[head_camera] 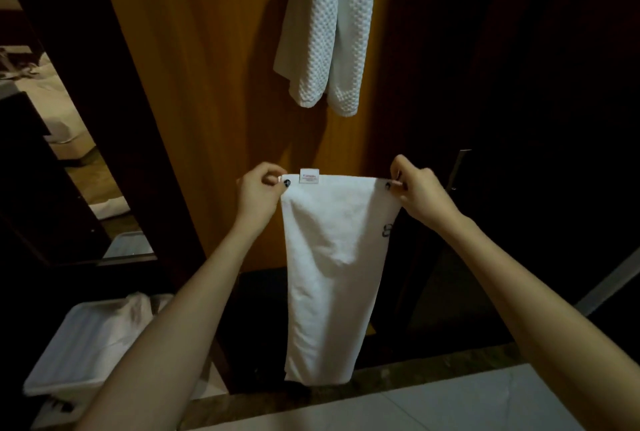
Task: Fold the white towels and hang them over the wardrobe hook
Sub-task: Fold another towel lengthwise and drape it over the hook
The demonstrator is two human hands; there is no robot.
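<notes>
White towel (332, 257): pinched at both top corners, left hand (258, 188) and right hand (419, 191) each closed thumb-to-fingertip on the hem. Hangs lengthwise below the fingers, label (309, 177) between them. Waffle towel (329, 32) already draped well above the fingers. Advised: hold hem level and taut, match corners squarely before folding.

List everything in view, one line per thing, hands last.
smooth towel: one, white, centre, hanging from both hands
label: one, white with red print, top edge of the smooth towel
waffle towel: one, white, top centre, draped against the wardrobe panel
wardrobe panel: one, orange-brown wood, behind both towels
bin: one, white, lower left, holding white cloth
floor tiles: several, pale, bottom right
left hand: one, pinches the smooth towel's top left corner
right hand: one, pinches its top right corner
</notes>
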